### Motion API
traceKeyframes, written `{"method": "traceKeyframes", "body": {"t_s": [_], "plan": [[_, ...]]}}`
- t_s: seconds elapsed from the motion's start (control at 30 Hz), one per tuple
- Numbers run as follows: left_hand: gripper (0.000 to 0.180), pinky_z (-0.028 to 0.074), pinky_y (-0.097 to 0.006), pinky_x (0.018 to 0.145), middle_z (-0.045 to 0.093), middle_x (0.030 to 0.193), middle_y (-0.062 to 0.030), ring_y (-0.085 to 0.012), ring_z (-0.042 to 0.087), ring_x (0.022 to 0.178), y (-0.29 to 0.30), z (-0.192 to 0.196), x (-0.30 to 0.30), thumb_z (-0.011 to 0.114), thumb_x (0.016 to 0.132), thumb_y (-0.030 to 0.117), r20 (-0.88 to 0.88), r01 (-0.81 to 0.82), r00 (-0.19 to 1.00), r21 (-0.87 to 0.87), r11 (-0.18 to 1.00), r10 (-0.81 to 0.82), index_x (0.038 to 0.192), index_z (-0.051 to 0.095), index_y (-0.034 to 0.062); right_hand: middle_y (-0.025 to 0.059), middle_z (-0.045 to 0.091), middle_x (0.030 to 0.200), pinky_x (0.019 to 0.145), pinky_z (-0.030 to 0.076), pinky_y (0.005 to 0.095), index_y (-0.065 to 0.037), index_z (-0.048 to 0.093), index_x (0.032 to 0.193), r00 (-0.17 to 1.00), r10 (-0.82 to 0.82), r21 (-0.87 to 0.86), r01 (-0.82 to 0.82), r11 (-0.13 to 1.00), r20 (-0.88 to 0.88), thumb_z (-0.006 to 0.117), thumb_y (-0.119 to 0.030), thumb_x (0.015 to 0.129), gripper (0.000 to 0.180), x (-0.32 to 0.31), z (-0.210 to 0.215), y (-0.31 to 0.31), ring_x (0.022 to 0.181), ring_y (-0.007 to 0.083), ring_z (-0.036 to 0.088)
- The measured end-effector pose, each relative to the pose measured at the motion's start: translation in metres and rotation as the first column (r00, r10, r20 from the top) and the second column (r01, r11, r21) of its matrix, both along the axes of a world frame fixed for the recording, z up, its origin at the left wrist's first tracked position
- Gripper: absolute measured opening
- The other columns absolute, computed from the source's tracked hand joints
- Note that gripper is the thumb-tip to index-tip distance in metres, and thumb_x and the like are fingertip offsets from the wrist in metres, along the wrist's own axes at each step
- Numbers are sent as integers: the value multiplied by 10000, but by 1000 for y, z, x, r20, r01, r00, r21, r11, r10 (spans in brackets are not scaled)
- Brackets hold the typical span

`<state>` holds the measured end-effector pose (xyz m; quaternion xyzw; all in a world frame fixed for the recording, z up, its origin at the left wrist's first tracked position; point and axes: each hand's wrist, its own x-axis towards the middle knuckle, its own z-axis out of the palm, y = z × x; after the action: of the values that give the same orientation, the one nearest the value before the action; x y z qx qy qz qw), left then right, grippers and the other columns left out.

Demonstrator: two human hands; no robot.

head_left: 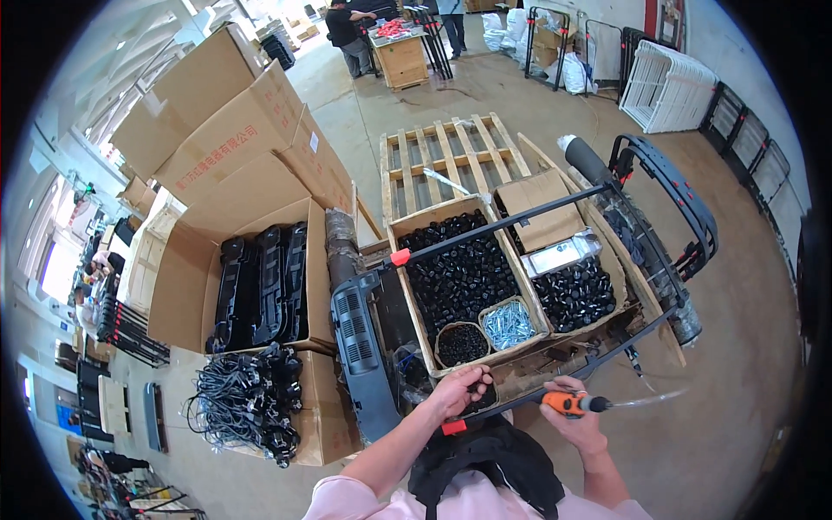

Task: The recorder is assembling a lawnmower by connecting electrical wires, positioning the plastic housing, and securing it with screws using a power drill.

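My right hand [582, 425] is wrapped round an orange and black power screwdriver [565, 403], its tip pointing right. My left hand [462, 392] has thumb and fingers pinched together above a small tub of black bits [484, 400]; whatever sits between the fingertips is too small to make out. Both hands are by the near bar of a black tube frame [520, 396], which spans the bench. A vented black plastic panel [357, 334] is at the frame's left end, a curved black plastic part [672, 195] at its right end. A red piece [453, 427] marks the near bar.
Wooden trays hold black caps [459, 264], silver screws [509, 325] and small black screws [462, 345]. Left stand a large carton [316, 260] of black plastic parts [260, 286] and bundled black cables [247, 399]. Beyond lies a wooden pallet [446, 160]; people [351, 35] work farther back.
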<state>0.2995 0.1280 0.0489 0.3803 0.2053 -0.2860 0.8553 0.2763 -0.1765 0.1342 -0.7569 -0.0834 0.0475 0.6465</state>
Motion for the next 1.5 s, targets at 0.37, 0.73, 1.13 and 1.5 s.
{"method": "traceKeyframes", "body": {"t_s": [0.37,0.73,1.13,1.5], "plan": [[220,373,-241,522,575,830,28,-96,501,657,-11,35,-34,590,1104,347,-138,-475,880,-253,843,454,1035,596,137,171,701,1281,1041,557,383,-1,547,1343,940,299,252,-333,909,165,808,-12,880,531,42,35,86,1149,223,698],[236,389,-238,513,559,780,30,-103,504,649,-7,45,-73,588,1103,353,-240,-866,473,-306,396,848,1054,608,123,213,652,1334,1096,518,419,-20,497,1368,735,651,153,-677,720,192,753,-14,909,525,57,39,140,1218,264,653],[272,423,-244,599,598,849,26,-110,532,716,38,72,-89,575,1113,349,-247,-921,362,-245,303,899,1120,660,91,206,653,1333,1100,521,430,-11,503,1381,727,672,210,-686,697,144,749,-2,919,524,51,51,212,1224,268,654],[244,365,-216,541,527,788,64,-53,473,639,146,37,-151,522,1100,190,-51,-833,552,10,553,832,1282,659,104,188,677,1326,1092,516,420,-16,510,1383,707,700,35,-705,708,100,761,11,900,545,71,71,334,1233,255,652]]}}
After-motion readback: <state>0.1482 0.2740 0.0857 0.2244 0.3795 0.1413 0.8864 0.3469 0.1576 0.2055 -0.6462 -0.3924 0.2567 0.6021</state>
